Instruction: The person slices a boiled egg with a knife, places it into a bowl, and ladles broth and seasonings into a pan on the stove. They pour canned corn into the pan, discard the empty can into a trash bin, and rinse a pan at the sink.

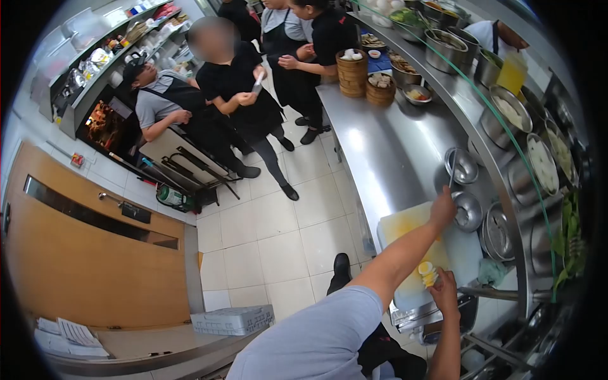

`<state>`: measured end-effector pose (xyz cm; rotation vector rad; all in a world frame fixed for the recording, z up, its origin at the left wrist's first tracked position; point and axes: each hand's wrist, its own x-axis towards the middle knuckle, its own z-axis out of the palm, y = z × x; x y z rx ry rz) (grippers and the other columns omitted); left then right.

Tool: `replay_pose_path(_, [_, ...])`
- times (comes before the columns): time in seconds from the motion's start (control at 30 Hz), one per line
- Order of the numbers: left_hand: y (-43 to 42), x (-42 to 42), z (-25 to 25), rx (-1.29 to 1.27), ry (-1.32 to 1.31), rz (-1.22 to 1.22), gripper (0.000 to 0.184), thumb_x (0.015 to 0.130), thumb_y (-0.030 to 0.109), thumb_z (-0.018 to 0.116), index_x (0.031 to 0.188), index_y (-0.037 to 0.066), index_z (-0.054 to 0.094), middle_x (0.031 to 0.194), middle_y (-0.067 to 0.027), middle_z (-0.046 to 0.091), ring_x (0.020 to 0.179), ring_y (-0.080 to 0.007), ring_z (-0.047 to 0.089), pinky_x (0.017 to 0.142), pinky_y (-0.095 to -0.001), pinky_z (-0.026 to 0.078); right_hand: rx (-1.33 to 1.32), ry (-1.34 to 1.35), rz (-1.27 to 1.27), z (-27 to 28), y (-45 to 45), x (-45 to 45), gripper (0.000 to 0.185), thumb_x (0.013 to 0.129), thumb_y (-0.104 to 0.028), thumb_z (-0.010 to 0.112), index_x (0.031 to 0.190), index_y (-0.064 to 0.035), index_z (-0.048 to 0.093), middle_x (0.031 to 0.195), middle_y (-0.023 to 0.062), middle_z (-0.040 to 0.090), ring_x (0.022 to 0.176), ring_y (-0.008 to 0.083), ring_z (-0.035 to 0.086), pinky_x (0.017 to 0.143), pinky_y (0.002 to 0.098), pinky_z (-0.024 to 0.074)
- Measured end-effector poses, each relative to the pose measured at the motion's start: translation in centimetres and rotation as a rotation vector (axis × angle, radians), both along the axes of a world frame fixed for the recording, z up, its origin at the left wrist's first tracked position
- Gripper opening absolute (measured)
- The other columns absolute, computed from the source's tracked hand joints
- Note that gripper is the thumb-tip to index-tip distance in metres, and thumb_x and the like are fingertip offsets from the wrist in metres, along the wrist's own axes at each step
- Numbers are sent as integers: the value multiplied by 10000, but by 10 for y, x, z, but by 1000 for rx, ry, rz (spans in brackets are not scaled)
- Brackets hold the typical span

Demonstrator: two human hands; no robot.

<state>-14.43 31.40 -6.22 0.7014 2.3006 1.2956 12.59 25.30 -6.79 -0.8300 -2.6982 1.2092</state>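
My left hand [443,208] reaches over the steel counter [386,158], its fingers closed round a thin metal utensil [453,166]. The utensil's far end is at a small metal bowl [462,166]; its shape is hard to make out. A second metal bowl [467,211] sits just beside that hand. Nearer my body, my right hand [444,292] has its fingers bent against a sliced boiled egg [427,272] with white and yellow showing. The egg is over the pale cutting board [462,250], which has yellow smears on its upper left part.
Stacked bowls [499,233] and a crumpled cloth [492,271] lie right of the board. A shelf with metal pots [446,50] runs along the right. Bamboo steamers [352,73] stand at the counter's far end. Several people stand beyond the tiled floor [278,234].
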Motion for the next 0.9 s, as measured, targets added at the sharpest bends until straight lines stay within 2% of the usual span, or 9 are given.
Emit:
replay_pose_path(0.23, [-3,8,-13,9,75,-39,592,774,-5,688,1293,-15,402,997,-293,679,944,-480,671,815,-563,547,13,-31,73,7,10,-11,817,649,27,833,1405,2,525,1123,140,558,802,247,618,724,334,551])
replay_pose_path(0.33, [-20,12,-8,-86,22,-173,600,817,48,663,1353,-6,401,994,-297,681,945,-486,670,836,-571,543,0,-30,105,10,14,-10,797,638,46,834,1380,6,545,1110,124,557,783,203,612,702,299,551])
replay_pose_path(0.47, [-41,14,-36,-68,158,-188,684,897,213,627,1486,16,340,1025,-308,684,920,-499,673,842,-560,550,186,50,259,-9,26,-11,722,657,-80,864,1328,-14,604,1198,169,598,1044,344,633,916,401,538])
replay_pose_path(0.53, [-81,20,-37,58,445,-299,272,834,166,616,1032,-19,591,1036,-307,683,793,-434,669,748,-529,547,150,-18,267,1,23,-16,644,732,-165,830,1328,-49,615,1284,190,614,1221,378,561,1069,431,458])
replay_pose_path(0.57, [-101,23,-36,118,596,-340,208,802,142,610,805,-36,716,1042,-306,682,729,-402,668,702,-514,546,99,68,243,-17,27,-13,632,743,-175,816,1331,-58,617,1296,202,618,1248,381,539,1098,432,432])
replay_pose_path(0.63, [-148,33,5,-104,375,-396,316,967,206,541,1148,-46,604,826,-275,688,678,-441,661,626,-556,516,77,54,263,-17,30,-8,690,706,-145,844,1344,-53,598,1272,174,590,1182,373,567,1035,432,469])
replay_pose_path(0.67, [-177,39,12,-73,389,-403,315,1023,247,504,1222,4,528,740,-259,668,698,-465,661,633,-585,500,89,88,262,-7,29,-8,648,721,-123,793,1337,-54,605,1251,186,611,1192,373,561,1051,424,458])
replay_pose_path(0.73, [-233,54,52,-177,306,-435,211,1026,257,503,1052,49,521,751,-287,654,729,-506,637,664,-610,495,46,-9,249,3,27,-8,668,726,-99,799,1359,-68,587,1173,147,581,1050,328,610,964,404,500])
replay_pose_path(0.9, [-335,94,68,-371,316,-524,206,1025,258,501,1034,53,513,722,-289,642,701,-525,624,658,-607,504,-90,-75,192,5,24,-7,705,716,-55,836,1372,-97,582,1145,111,545,865,241,635,835,360,543])
